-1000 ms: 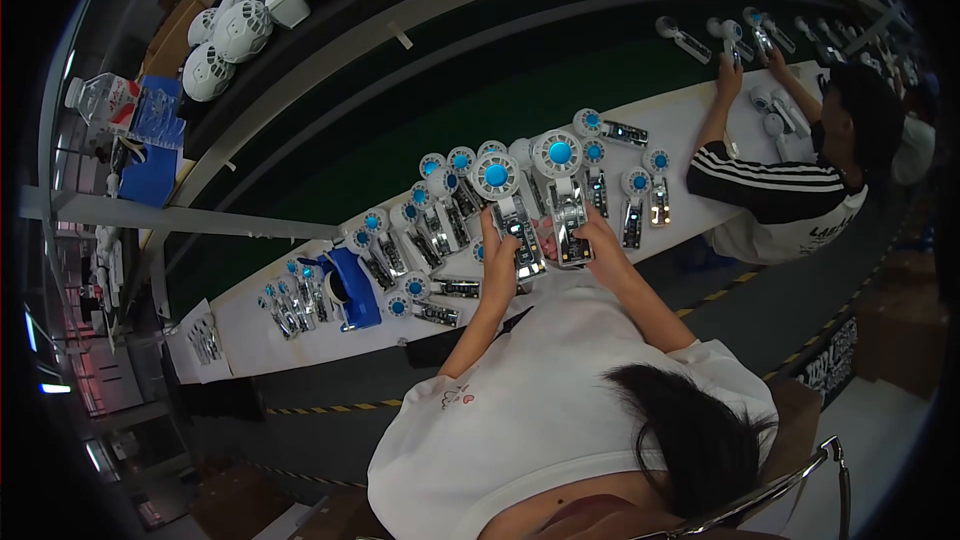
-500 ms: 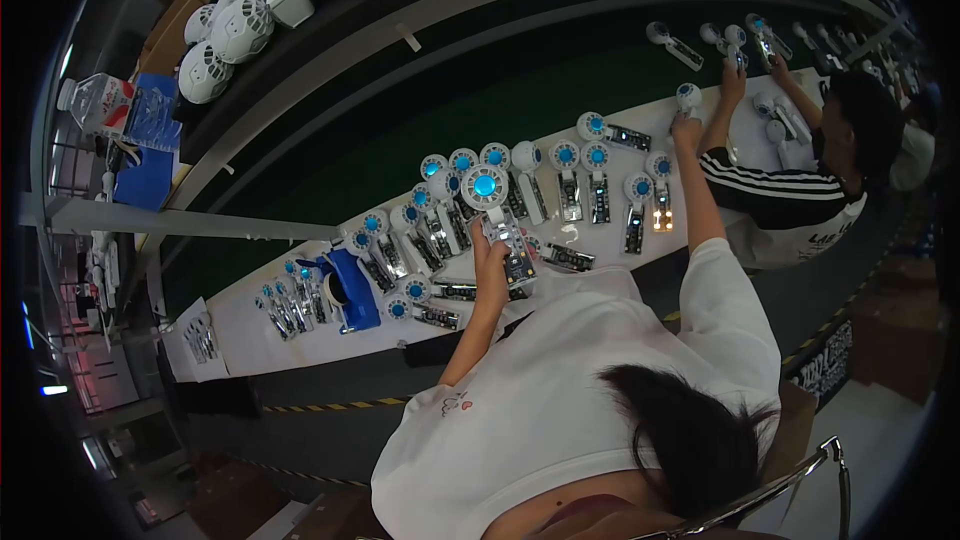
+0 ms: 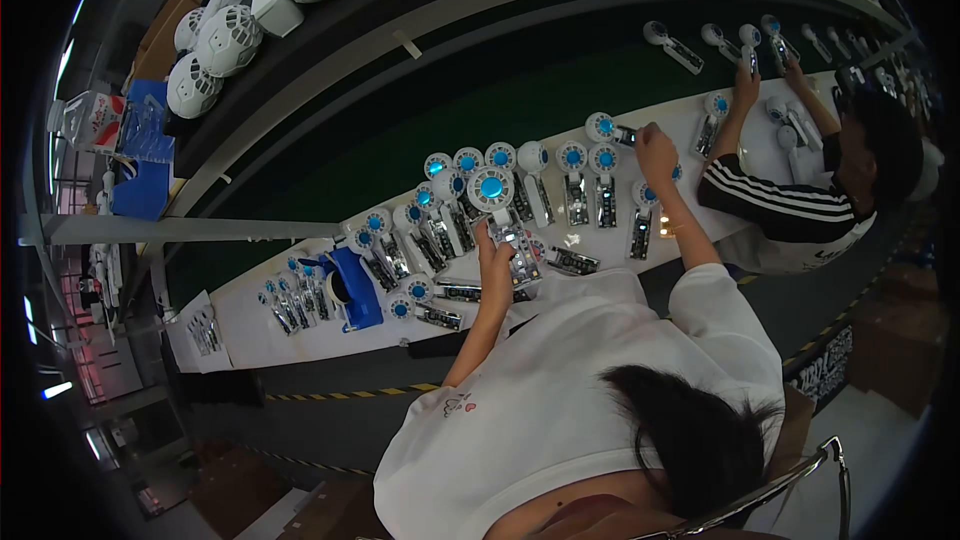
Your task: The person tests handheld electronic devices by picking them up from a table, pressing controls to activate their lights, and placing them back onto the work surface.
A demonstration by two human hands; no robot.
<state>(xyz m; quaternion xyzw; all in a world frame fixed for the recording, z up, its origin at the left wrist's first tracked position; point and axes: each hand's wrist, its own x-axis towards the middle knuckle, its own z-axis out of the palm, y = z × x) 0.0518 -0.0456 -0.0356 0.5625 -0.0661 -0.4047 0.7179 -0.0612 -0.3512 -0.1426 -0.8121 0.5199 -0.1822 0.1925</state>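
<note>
Long white bench point(image 3: 300, 335) runs beside a dark green conveyor belt point(image 3: 500, 110), factory line setting. Rows of small handheld fan units point(image 3: 575, 180) with blue hubs lie on the bench, most with their circuit boards exposed along the handle

Person in white top sits at the bench, seen from above and behind. Left hand point(image 3: 495, 260) has its fingers wrapped round the handle of one fan unit point(image 3: 497, 202), held just above the bench in front of the chest, round fan head with blue centre pointing away from the body, board side up. Right hand point(image 3: 655, 148) is stretched out to the far right end of the row, fingers curled down at the handle of the outermost fan point(image 3: 606, 128) near the belt edge; can't tell whether it's actually gripping or just touching it

Blue holder point(image 3: 355, 290) sits on the bench left of the held unit, more small fan parts point(image 3: 290, 305) clustered beside it. White vented round housings point(image 3: 225, 35) are stacked on the dark shelf across the belt, upper left. Bottle and blue tray point(image 3: 140, 140) on the rack at far left

Co-worker in a black striped sleeve point(image 3: 770, 195) sits at the next station on the right, one hand point(image 3: 745, 90) up at the belt edge among further fans point(image 3: 665, 40) lying on the belt
</note>
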